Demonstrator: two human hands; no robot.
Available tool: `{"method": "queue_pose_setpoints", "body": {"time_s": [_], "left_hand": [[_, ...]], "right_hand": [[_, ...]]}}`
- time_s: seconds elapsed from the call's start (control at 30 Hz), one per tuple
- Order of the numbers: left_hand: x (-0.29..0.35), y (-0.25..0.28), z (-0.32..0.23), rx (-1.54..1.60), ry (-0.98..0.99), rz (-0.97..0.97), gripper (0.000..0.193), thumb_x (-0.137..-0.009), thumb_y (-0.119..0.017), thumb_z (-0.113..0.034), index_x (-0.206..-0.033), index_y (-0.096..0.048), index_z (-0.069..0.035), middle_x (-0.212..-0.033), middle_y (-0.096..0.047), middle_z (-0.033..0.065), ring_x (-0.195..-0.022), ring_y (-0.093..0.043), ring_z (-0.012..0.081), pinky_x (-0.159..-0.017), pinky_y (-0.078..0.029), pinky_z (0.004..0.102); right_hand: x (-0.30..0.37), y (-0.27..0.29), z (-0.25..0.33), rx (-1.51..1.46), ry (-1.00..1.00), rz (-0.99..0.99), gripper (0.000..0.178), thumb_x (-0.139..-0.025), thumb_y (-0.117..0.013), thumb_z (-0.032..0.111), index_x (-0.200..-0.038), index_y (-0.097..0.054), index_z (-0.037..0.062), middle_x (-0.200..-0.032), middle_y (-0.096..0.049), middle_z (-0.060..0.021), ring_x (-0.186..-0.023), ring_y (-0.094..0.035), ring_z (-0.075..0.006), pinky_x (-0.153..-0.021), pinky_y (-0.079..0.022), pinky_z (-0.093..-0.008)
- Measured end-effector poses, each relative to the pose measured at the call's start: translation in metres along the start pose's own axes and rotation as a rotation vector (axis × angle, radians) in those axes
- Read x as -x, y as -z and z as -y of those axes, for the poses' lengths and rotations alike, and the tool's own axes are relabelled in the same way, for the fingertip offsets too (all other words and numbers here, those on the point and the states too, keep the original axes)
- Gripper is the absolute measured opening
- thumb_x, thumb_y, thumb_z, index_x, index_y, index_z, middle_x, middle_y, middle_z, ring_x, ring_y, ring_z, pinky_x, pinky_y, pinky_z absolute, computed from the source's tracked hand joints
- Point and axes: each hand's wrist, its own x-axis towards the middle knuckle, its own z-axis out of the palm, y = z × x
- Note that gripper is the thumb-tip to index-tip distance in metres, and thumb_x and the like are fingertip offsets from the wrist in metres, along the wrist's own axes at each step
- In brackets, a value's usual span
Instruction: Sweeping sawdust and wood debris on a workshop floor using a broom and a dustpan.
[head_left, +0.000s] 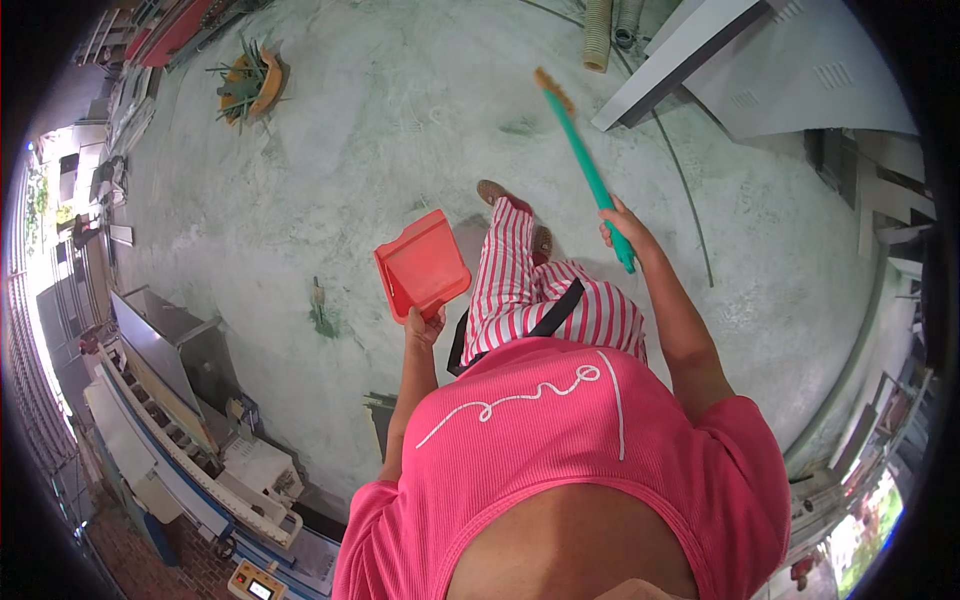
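Observation:
My left hand (427, 326) is closed on the near edge of a red dustpan (425, 262), which hangs over the floor left of my legs. The pan's inside faces up and I make out nothing in it. In my right hand (628, 232) is a green hand brush (586, 165), with my fingers wrapped round its handle close to the near end. The brush slants away to the far left, and its brown bristles (555, 90) are at the far tip. Both hands are well apart, one on each side of my striped trousers.
A yellow-orange basket (268, 80) with green pieces stands at the far left. A small brush-like thing (318, 297) lies near a dark green floor stain. A cable (680, 190) runs along the floor at right, beside a grey machine (790, 75) and a ribbed hose (597, 35). Machinery lines the left.

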Motion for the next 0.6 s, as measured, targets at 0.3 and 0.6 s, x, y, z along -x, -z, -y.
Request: {"method": "queue_pose_setpoints", "body": {"time_s": [0.3,0.6], "left_hand": [[-0.013,-0.023,-0.012,-0.008,0.047,0.076,0.034,-0.073,-0.030,-0.018,-0.100,-0.039,0.000,-0.086,-0.050,0.0152,-0.069,-0.051,0.0259,-0.059,-0.045,0.0326],[-0.013,-0.078,-0.059,0.003,-0.052,-0.018,0.035,-0.078,-0.026,-0.023,-0.098,-0.042,0.001,-0.086,-0.052,0.0135,-0.070,-0.052,0.0221,-0.058,-0.045,0.0283]], "right_hand": [[-0.083,0.009,0.015,-0.140,-0.135,-0.007,0.026,-0.070,-0.049,0.012,-0.087,-0.030,0.0136,-0.055,-0.038,-0.0030,-0.041,-0.039,-0.0092,-0.033,-0.034,-0.0213],[-0.053,-0.082,0.070,-0.235,-0.302,0.426,0.024,-0.074,-0.046,0.012,-0.093,-0.031,0.0142,-0.056,-0.038,-0.0001,-0.041,-0.036,-0.0038,-0.033,-0.030,-0.0150]]}}
